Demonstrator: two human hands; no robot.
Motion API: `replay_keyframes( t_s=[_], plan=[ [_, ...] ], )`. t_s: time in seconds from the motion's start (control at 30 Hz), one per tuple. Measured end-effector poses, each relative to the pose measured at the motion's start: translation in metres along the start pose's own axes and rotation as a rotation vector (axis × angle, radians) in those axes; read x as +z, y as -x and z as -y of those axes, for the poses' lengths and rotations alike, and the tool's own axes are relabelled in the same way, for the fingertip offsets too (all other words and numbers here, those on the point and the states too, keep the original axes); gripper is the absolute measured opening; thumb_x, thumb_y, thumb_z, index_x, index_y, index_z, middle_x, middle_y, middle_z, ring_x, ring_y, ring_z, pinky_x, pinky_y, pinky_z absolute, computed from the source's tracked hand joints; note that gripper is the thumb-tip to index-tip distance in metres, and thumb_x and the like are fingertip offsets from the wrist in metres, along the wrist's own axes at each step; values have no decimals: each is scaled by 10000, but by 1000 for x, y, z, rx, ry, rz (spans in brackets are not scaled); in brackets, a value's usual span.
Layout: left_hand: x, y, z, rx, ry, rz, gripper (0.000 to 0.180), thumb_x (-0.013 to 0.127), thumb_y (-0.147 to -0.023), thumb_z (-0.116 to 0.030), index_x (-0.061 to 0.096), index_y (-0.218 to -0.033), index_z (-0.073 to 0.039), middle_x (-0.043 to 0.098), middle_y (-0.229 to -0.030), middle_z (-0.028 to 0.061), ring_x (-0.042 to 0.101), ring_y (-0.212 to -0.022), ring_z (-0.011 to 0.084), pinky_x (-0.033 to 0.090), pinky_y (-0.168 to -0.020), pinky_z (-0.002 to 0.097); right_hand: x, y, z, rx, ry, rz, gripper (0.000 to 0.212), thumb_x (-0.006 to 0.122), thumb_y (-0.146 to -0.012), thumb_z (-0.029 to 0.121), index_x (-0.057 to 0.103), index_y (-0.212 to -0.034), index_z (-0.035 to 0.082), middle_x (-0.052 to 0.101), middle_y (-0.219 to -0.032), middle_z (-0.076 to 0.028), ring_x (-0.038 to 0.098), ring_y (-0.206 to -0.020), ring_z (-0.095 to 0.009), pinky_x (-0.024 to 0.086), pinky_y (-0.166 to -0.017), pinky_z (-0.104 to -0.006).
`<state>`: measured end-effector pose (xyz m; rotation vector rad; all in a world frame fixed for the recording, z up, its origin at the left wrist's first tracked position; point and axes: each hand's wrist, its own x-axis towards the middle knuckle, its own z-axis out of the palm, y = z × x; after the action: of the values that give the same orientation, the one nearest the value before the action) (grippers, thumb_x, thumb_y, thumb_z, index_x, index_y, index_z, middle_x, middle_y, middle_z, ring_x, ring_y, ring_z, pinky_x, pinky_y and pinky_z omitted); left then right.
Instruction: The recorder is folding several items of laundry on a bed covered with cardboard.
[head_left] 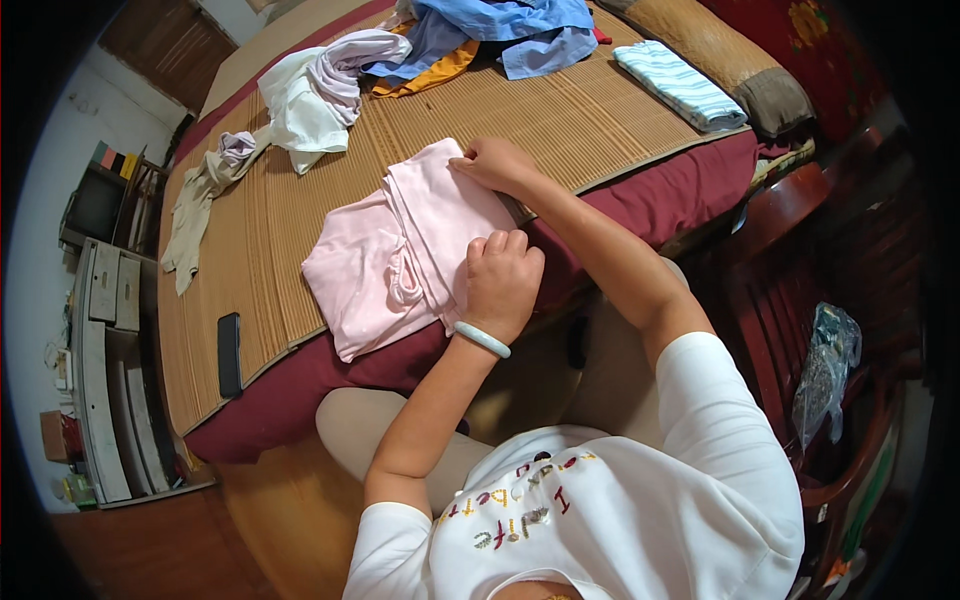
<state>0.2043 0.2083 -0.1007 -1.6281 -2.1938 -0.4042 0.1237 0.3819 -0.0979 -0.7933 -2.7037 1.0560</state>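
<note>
Head view: we have the pink garment (425,240) at the bed's (285,410) near edge.
Our right fingers (467,162) pinch its far corner; our left fingers (496,241) curl at its right side, grip unclear.

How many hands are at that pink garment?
2: the right hand at the far corner of the pink garment, and the left hand, wearing a pale bangle, at its near right edge.

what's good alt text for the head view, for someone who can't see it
A person's right hand pinches the edge of a partly folded pink garment on a woven mat, the left hand curled against it. Beyond lie a clothes pile and a folded striped cloth; a phone lies left.
</note>
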Motion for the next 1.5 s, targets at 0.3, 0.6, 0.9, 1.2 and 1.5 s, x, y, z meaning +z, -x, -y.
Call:
replay_keyframes(
  t_s=[0.3, 0.6, 0.9, 1.2, 1.5],
  plan=[
    [-9, 7, 9, 108, 211, -165, 143, 746, -737, -207, 628, -786, -144, 574, -852, 1, 554, -903, 217, 369, -853, 399, 10, -12, -8, -3, -177, -140, 297, 647, -853, 376, 734, -992, 129, 722, -957, -123, 688, -880, -308, 513, -750, -433],
    [-10, 22, 13, 255, 228, -105, 107, 694, -785, -208, 615, -804, -140, 573, -839, -2, 560, -893, 207, 394, -854, 387, 12, -17, -11, -12, -202, -146, 273, 695, -837, 372, 731, -973, 138, 721, -947, -116, 686, -873, -288, 511, -751, -418],
    [-22, 17, 10, 171, 348, -159, 145, 719, -776, -130, 640, -895, -101, 582, -911, 75, 570, -884, 277, 447, -785, 415, 6, -16, -28, -136, -169, -121, 325, 681, -839, 401, 748, -920, 94, 722, -922, -154, 688, -853, -317, 512, -749, -428],
    [-49, 22, 100, -260, 372, -63, 67, 664, -830, -75, 672, -892, -50, 641, -874, 117, 601, -857, 314, 479, -798, 411, -6, -5, -16, -134, 13, 43, 529, 677, -784, 560, 739, -948, 61, 716, -953, -194, 691, -889, -347, 521, -768, -438],
    [-54, 56, 158, -506, -29, 133, 622, 581, -917, -477, 504, -1400, -93, 480, -1450, 162, 392, -1350, 389, 307, -1130, 480, -14, 42, -5, -163, 73, 127, 678, 728, -763, 564, 659, -1095, -24, 695, -958, -192, 675, -887, -272, 520, -743, -373]
  ],
)
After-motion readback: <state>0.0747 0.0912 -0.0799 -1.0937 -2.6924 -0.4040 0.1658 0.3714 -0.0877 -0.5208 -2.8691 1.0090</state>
